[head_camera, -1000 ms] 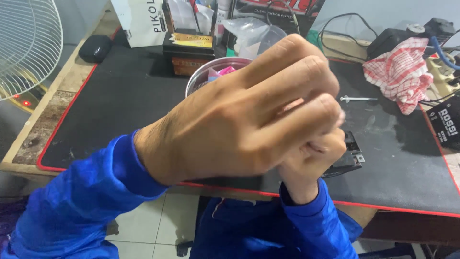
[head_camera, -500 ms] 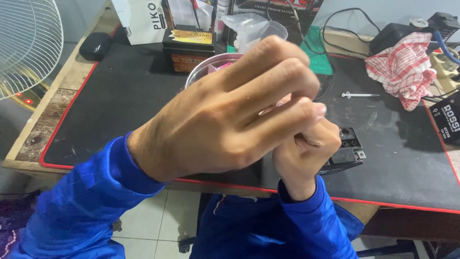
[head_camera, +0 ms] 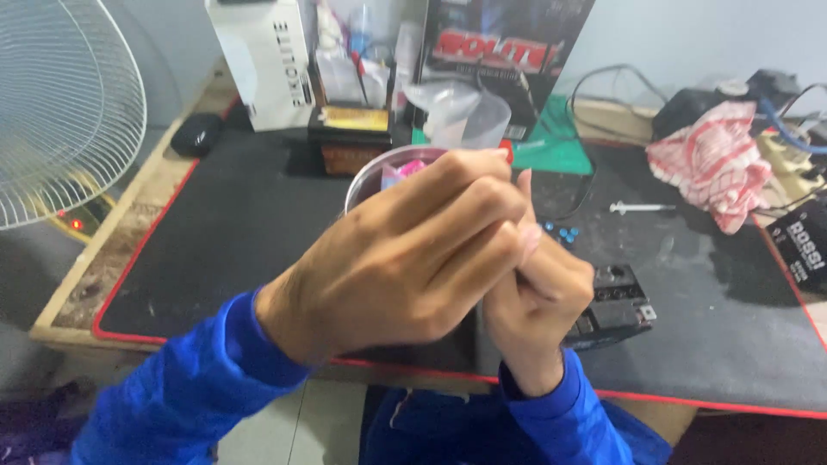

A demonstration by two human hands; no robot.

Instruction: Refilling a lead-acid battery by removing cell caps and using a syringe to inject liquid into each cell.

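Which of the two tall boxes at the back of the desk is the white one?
The left box, standing beside the fan. The other box, further right, is black with red.

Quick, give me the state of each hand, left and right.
Left hand: fingers curled over the right hand; what it holds cannot be told.
Right hand: closed in a fist, contents hidden.

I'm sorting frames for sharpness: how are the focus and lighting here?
Head view: the left hand and right hand sit close to the lens and look soft; the black mat and red-striped cloth read somewhat clearer. Lighting is even and diffuse, with no harsh glare.
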